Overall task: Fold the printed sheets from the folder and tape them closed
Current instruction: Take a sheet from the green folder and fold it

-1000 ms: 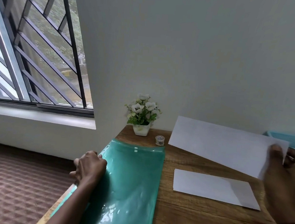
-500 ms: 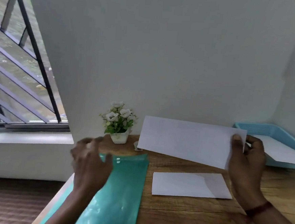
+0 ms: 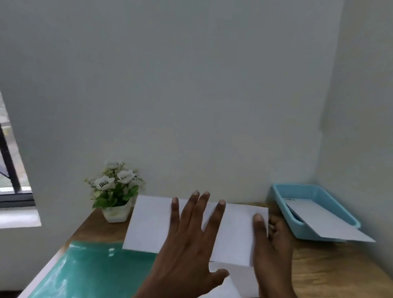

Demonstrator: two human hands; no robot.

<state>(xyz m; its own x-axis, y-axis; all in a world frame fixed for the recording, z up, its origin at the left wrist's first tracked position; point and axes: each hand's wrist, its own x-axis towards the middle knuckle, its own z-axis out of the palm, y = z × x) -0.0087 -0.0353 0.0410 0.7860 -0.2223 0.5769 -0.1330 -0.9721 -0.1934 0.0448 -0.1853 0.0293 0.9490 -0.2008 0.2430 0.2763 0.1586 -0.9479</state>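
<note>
The right hand (image 3: pixel 274 246) pinches the white paper sheet (image 3: pixel 149 225) aloft; the left hand (image 3: pixel 187 254), fingers spread straight, hovers before it, probably ready to fold it.

Left hand (image 3: pixel 190 242) raised, fingers (image 3: pixel 197 212) spread straight; right hand (image 3: pixel 271 244) pinches the sheet (image 3: pixel 152 225), thumb forward.

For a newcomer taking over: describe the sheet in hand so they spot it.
On the wooden desk, look between the flower pot and the blue tray. The held sheet is the white one tilted up off the desk, pinched at its right edge by the right hand. The other sheets are unheld: the desk sheet flat below it, the tray sheet in the tray.
</note>
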